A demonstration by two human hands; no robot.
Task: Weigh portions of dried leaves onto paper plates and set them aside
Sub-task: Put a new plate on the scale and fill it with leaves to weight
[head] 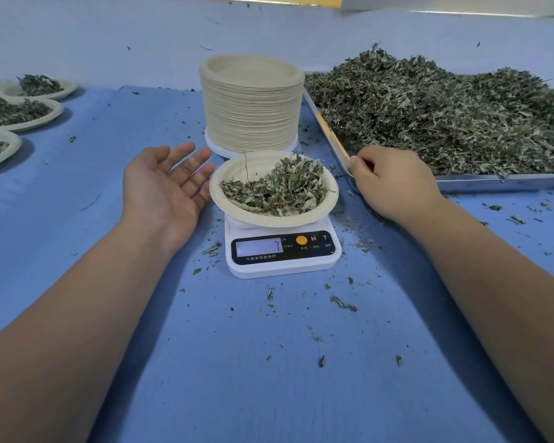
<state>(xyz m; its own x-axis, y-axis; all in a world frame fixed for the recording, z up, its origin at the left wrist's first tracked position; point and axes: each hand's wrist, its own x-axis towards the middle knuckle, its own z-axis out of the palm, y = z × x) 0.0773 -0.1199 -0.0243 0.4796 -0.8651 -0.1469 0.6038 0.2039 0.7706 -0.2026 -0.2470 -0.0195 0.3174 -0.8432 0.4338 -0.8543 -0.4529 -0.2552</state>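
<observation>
Several filled plates (pixel 23 111) sit far left of the scale (pixel 282 251), another portion (pixel 279 187) on it; left hand (pixel 163 187) open, right hand (pixel 394 183) curled at the heaped tray (pixel 493 182), hold unclear.

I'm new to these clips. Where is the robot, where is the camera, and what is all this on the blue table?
There is no robot here. A person works with bare hands, and the single camera sits on their head, looking forward and down, so both arms reach in from the bottom edge. On the table stands a small scale with a plate of dried leaves on it. The scale's display is too blurred to read. Behind it is a stack of empty plates. To the right is a metal tray heaped with more leaves, and at far left are several filled plates. The left hand lies open, palm up, beside the plate and holds nothing. The right hand is at the tray's near corner with its fingers curled. Whether it pinches any leaves I cannot tell.
</observation>
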